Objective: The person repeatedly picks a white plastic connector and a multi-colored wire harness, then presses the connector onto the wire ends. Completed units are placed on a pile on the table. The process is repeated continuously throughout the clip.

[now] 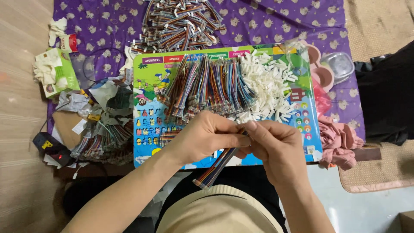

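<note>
My left hand [202, 137] and my right hand [276, 146] meet above the near edge of a colourful picture board [148, 82]. Together they pinch the upper end of a multicoloured ribbon cable [214, 168], whose free end hangs down toward my lap. The fingertips hide that upper end. Just beyond my hands lies a heap of similar ribbon cables [211, 86] on the board. To its right is a pile of small white plastic connectors [269, 84].
A second heap of finished cables [179, 23] lies at the far side on a purple patterned cloth [302, 21]. Left are a tissue box [58, 71], bagged cables [103, 140] and scraps. Right are pink cloth [340, 138], pink bowls [321, 71] and a clear container [340, 64].
</note>
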